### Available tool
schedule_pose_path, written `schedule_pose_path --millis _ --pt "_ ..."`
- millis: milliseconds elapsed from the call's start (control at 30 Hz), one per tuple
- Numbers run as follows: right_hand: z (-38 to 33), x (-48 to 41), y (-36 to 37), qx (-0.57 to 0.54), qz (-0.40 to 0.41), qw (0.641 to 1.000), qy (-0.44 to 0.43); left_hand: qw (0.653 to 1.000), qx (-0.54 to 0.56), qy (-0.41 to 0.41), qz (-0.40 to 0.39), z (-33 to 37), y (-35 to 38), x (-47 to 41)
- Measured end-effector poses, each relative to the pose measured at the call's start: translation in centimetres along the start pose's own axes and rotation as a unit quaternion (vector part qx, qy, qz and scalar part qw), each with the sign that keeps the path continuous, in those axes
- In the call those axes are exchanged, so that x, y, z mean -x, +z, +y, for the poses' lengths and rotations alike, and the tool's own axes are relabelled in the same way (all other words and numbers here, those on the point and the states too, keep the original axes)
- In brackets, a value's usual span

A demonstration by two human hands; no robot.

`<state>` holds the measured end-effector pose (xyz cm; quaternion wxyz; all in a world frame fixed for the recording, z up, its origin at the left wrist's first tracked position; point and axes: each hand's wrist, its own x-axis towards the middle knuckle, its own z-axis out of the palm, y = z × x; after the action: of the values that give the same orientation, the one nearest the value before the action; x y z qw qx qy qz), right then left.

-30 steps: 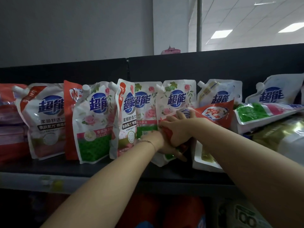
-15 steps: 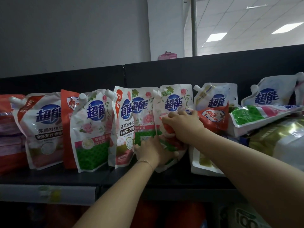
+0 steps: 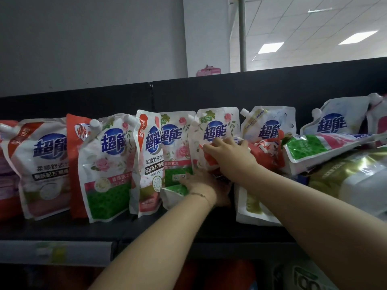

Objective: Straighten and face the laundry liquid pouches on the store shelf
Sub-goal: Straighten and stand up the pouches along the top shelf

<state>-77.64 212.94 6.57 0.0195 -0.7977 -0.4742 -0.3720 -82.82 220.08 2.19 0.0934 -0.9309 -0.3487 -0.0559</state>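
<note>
Right hand [image 3: 228, 156] fingers were clenched over the end of a red pouch [image 3: 267, 152] lying crosswise mid-shelf, against the front of an upright white rose pouch [image 3: 218, 124]. Left hand [image 3: 202, 186] was pressed low on that rose pouch, near its crumpled green bottom; couldn't tell if its fingers were curled round it. Both pouches sat on the black shelf [image 3: 62, 229], right of a row of upright pouches [image 3: 109, 164]. More pouches [image 3: 314, 147] lay tipped over on the right.
</note>
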Motion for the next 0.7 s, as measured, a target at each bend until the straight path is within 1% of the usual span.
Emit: schedule_pose_path --millis 100,167,233,300,400,500,600,700 --pt "-0.1 0.1 0.3 0.008 -0.001 1.0 -0.015 0.998 0.032 0.031 0.053 0.1 0.8 0.1" --pt "-0.1 0.1 0.3 0.01 0.0 1.0 -0.018 0.995 0.063 0.042 0.07 -0.4 0.4 0.3" --pt "0.0 0.2 0.1 0.007 0.011 1.0 -0.009 0.989 0.11 0.026 0.094 -1.4 -0.2 0.6" --pt "0.3 0.3 -0.2 -0.005 0.028 1.0 0.01 0.977 0.171 -0.013 0.125 -2.6 -0.3 0.4" --pt "1.0 0.6 -0.9 -0.052 0.07 0.995 0.049 0.954 0.24 -0.054 0.172 -4.1 0.2 -0.3" --pt "1.5 0.6 -1.5 -0.092 0.101 0.987 0.08 0.927 0.301 -0.074 0.21 -5.1 0.1 -0.4" --pt "2.0 0.7 -1.6 -0.11 0.121 0.982 0.092 0.883 0.395 -0.11 0.23 -5.9 0.0 -0.1" --pt "2.0 0.8 -1.1 -0.106 0.142 0.98 0.09 0.841 0.463 -0.131 0.248 -5.9 0.3 0.2"
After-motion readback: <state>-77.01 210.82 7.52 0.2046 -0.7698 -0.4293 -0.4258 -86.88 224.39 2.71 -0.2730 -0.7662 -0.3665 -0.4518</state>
